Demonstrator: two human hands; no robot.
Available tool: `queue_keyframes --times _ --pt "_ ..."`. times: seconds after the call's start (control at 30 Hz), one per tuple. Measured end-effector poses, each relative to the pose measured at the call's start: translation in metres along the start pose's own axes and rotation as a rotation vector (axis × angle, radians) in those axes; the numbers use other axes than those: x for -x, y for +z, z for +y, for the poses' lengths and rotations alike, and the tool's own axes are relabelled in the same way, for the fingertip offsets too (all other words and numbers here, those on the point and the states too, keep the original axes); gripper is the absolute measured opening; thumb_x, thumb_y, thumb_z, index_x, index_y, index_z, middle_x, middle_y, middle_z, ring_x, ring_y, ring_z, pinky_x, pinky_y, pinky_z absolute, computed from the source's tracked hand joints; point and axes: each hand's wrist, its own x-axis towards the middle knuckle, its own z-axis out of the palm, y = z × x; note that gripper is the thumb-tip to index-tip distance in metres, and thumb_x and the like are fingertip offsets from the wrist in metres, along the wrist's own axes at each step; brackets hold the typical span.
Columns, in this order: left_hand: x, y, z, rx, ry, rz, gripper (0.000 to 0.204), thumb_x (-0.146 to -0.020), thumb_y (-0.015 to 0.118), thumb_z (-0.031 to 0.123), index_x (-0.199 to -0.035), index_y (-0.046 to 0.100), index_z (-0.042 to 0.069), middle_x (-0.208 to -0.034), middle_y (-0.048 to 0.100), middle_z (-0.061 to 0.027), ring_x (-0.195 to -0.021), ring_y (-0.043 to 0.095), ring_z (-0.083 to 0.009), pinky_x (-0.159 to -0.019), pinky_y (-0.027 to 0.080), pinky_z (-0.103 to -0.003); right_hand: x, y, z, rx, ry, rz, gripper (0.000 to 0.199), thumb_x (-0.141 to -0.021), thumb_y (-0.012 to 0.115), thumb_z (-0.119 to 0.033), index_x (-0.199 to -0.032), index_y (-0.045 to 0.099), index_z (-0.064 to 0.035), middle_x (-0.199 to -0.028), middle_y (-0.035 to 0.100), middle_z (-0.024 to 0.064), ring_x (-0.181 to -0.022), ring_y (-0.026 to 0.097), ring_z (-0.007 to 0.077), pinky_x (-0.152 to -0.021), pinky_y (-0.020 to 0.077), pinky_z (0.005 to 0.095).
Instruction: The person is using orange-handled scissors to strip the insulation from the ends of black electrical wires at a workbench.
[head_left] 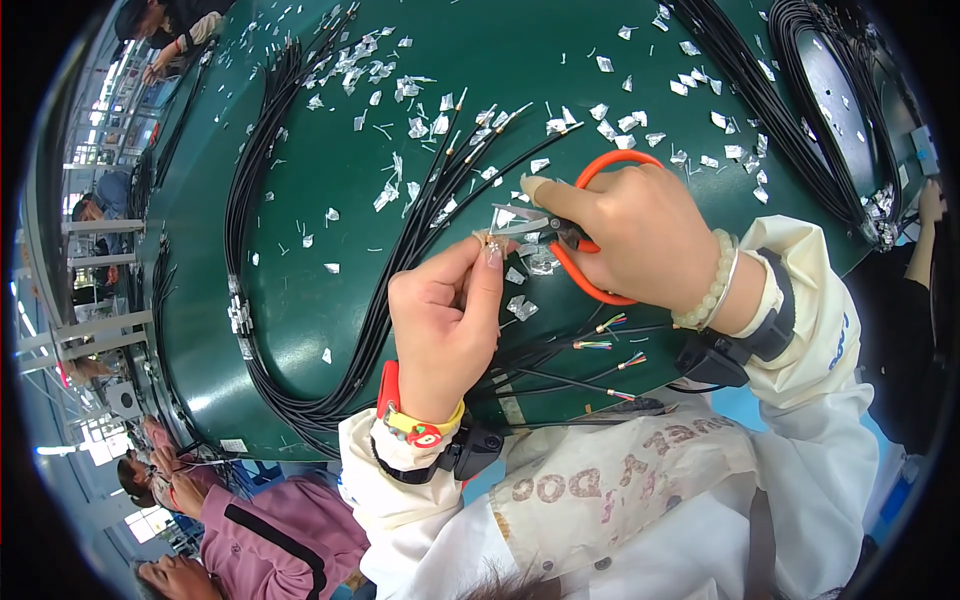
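Note:
My left hand [445, 305] pinches the stripped end of a cable [491, 240] between thumb and fingertips; a tuft of pale, clear wrapping shows there. In my right hand [650, 235] is a pair of scissors [583, 284] with orange loop handles. The blades point left and lie right at the pinched end, slightly parted. A tan cover sits on a fingertip of my right hand. Below my hands, several black cables [590, 386] end in fanned coloured wires. Beyond my left hand runs a bundle of black cables [400, 250] with stripped tips.
Scraps of clear film [410, 88] litter the green table [320, 170]. The looped bundle is bound with shiny wrap [240, 318] at the left. More black cable bundles [750, 80] lie at the far right. Other people work around the table, one in a pink top [270, 535] at left.

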Motion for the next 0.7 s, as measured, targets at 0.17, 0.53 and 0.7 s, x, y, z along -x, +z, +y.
queue_keyframes --times 0.17,0.53,0.7 --pt "-0.001 0.001 -0.004 -0.075 0.079 0.023 0.019 -0.088 0.049 0.009 -0.089 0.062 -0.005 -0.050 0.045 0.0051 -0.041 0.036 0.0003 -0.038 0.026 -0.017 0.000 0.002 0.001 -0.015 0.001 -0.012 0.033 -0.062 0.065 -0.010 -0.095 0.060 -0.0059 -0.051 0.050 0.0076 -0.048 0.052 0.0243 -0.044 0.0420 0.0345" --pt "0.000 0.001 0.004 0.164 -0.080 -0.058 0.025 -0.091 0.045 0.014 -0.087 0.058 -0.007 -0.044 0.039 0.0031 -0.034 0.030 -0.0017 -0.035 0.026 -0.017 0.001 0.001 0.002 0.202 -0.045 0.111 0.045 -0.060 0.067 -0.009 -0.104 0.059 -0.0086 -0.050 0.047 0.0033 -0.045 0.050 0.0185 -0.041 0.0398 0.0309" --pt "0.001 0.000 0.003 0.157 -0.071 -0.064 0.025 -0.091 0.045 0.014 -0.087 0.058 -0.007 -0.045 0.040 0.0030 -0.034 0.031 -0.0018 -0.035 0.026 -0.017 0.001 0.001 0.002 0.178 -0.028 0.106 0.044 -0.061 0.066 -0.009 -0.104 0.060 -0.0083 -0.049 0.046 0.0040 -0.044 0.049 0.0195 -0.041 0.0389 0.0309"
